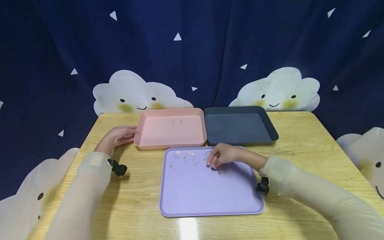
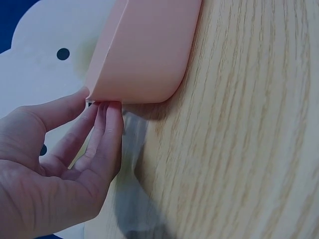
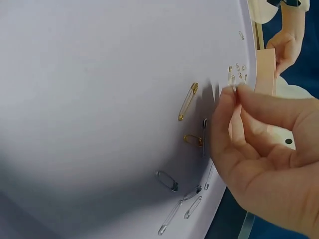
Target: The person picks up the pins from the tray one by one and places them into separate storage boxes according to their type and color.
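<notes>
Beneath my right hand lies a lilac tray with several safety pins scattered along its far part, some gold and some silver. Thumb and index fingertips of that hand meet in a pinch over the tray, with a small safety pin at their tips. At the left end of a pink tray, my left hand touches the outer wall with extended fingers, its thumb at the rim. Two silver safety pins lie inside the pink tray.
A dark blue-grey tray stands right beside the pink one, both behind the lilac tray. All three are on a light wooden table. A navy curtain with cloud prints hangs behind the table's far edge.
</notes>
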### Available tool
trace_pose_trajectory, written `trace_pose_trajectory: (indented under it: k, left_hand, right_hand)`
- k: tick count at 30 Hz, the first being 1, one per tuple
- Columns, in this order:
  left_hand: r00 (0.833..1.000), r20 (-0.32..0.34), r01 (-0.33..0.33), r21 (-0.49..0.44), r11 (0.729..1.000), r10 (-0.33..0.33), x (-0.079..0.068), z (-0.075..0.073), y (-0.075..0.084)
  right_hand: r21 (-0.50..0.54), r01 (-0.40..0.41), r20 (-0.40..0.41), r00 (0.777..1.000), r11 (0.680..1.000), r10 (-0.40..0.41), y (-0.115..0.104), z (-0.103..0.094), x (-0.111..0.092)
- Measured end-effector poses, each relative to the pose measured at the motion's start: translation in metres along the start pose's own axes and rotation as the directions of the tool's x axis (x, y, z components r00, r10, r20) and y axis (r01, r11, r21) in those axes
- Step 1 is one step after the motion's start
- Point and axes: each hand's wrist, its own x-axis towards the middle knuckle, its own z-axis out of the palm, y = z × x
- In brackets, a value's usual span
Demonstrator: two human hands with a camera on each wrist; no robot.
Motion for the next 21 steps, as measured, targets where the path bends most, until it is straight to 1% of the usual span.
trace_pose_trajectory:
  k: [3, 7, 10, 16, 18, 21]
  left_hand:
    - [1.0, 0.005, 0.002, 0.005, 1.0, -0.002, 0.0, 0.0, 0.0]
    - [1.0, -0.006, 0.008, 0.001, 1.0, -0.008, 0.0, 0.0, 0.001]
    - [1.0, -0.007, 0.005, 0.002, 1.0, -0.005, -0.001, -0.001, 0.002]
    - [1.0, 0.011, -0.001, -0.005, 1.0, 0.001, 0.0, 0.0, 0.002]
    - [1.0, 0.01, 0.0, -0.011, 1.0, 0.0, 0.0, 0.0, 0.001]
    - [1.0, -0.002, 0.001, -0.018, 1.0, -0.001, 0.0, 0.0, 0.001]
  right_hand:
    - [0.06, -0.051, 0.042, 0.998, 0.997, 0.049, 0.002, 0.0, 0.004]
    - [0.137, -0.09, 0.098, 0.992, 0.987, 0.077, 0.001, -0.002, 0.007]
    - [0.177, -0.096, 0.13, 0.989, 0.98, 0.073, -0.003, -0.004, 0.009]
    - [0.251, -0.107, 0.164, 0.984, 0.962, 0.067, -0.008, -0.001, 0.016]
    - [0.276, -0.114, 0.167, 0.984, 0.954, 0.069, -0.01, 0.0, 0.019]
    - [0.291, -0.104, 0.159, 0.986, 0.951, 0.059, -0.013, 0.0, 0.023]
